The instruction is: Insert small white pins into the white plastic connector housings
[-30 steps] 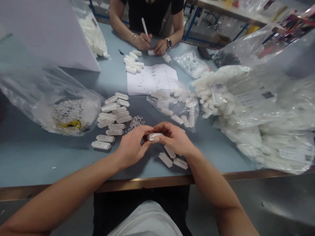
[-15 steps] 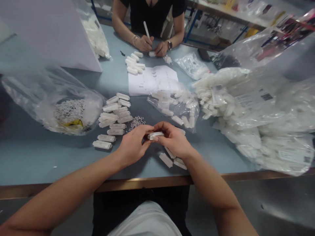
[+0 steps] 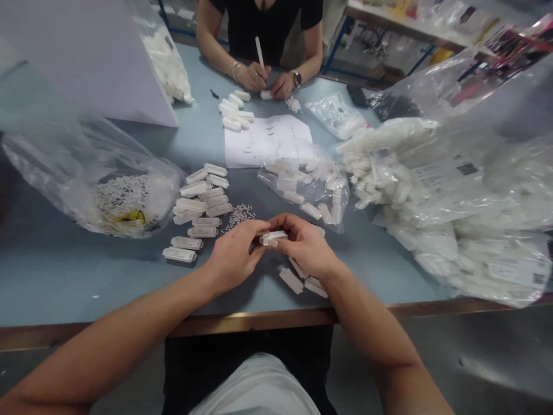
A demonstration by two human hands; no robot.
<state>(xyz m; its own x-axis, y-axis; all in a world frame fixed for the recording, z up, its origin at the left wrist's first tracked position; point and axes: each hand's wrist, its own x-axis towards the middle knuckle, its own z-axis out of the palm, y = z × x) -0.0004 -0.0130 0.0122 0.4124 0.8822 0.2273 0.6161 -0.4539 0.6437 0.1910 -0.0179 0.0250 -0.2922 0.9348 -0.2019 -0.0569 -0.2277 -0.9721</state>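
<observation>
The left hand (image 3: 231, 253) and right hand (image 3: 305, 245) meet over the blue-grey bench (image 3: 86, 282), curled together and pinching a white plastic connector housing (image 3: 273, 237) between them. Three more housings (image 3: 298, 281) lie just below the right hand, and a loose cluster of housings (image 3: 201, 207) sits to the left, beside a scatter of tiny white pins (image 3: 240, 215). A clear plastic bag of white parts (image 3: 302, 187) lies just beyond the hands. Across the bench, a co-worker's hands (image 3: 268, 80) hold a white stick (image 3: 260, 53) above a small white piece (image 3: 266, 94)
</observation>
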